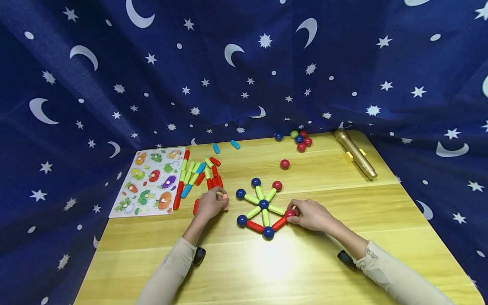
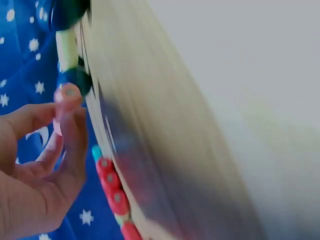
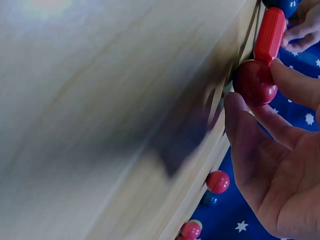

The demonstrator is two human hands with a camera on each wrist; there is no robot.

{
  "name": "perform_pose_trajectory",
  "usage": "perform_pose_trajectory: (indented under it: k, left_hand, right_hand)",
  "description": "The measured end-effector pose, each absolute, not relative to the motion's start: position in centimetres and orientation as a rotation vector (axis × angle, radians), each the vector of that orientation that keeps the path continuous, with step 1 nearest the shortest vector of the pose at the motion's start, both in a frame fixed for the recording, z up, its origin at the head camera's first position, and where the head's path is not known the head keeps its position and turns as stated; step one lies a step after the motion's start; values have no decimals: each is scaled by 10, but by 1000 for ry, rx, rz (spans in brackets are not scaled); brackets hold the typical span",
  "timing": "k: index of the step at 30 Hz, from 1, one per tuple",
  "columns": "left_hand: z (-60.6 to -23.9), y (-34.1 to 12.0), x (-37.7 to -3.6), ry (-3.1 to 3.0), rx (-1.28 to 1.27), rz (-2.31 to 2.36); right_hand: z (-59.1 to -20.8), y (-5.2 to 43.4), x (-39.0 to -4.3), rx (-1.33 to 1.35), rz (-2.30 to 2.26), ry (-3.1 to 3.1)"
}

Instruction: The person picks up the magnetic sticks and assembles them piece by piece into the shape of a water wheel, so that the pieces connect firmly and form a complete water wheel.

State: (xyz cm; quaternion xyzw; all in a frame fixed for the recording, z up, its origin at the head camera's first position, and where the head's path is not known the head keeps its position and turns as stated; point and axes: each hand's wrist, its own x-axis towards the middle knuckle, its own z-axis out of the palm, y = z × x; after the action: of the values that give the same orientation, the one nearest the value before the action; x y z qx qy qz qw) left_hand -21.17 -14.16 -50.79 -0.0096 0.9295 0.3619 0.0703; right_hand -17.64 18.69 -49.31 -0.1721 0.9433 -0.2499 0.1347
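At the right tip of the star-shaped rod figure [image 1: 263, 207] on the wooden table [image 1: 305, 262], my right hand [image 1: 310, 215] pinches a red ball [image 3: 254, 82] joined to a red rod [image 3: 270, 34]. Left of it, my left hand [image 1: 210, 205] grips a pink rod [image 2: 66, 102] beside the loose rods [image 1: 198, 173].

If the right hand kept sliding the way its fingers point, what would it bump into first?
The right hand points left, already pinching the red ball. Straight on, it would likely meet the red stick joined to that ball; depth is hard to judge.
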Motion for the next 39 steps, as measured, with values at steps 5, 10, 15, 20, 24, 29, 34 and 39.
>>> perform_pose_trajectory:
  k: [5, 10, 15, 20, 24, 29, 34, 39]
  left_hand:
    - [-510, -125, -210, 2613, -93, 1282]
    - [-512, -116, -208, 2568, -94, 1267]
    - [-515, -113, -215, 2580, -60, 1230]
    - [-519, -112, -221, 2535, 33, 1197]
    - [-520, -112, -222, 2536, 107, 1177]
    - [-521, -114, -219, 2538, 108, 1192]
    - [-516, -138, -215, 2721, 49, 1052]
    - [-508, -185, -209, 3028, -174, 540]
  right_hand:
    - [-492, 186, -175, -479, -707, 2740]
    - [-492, 185, -176, -470, -691, 2758]
    - [-491, 185, -178, -477, -688, 2773]
    - [-494, 184, -175, -483, -693, 2769]
    - [-495, 184, -173, -456, -706, 2763]
    - [-495, 184, -172, -423, -713, 2756]
    - [-495, 185, -173, -431, -707, 2762]
    - [-493, 191, -174, -459, -688, 2765]
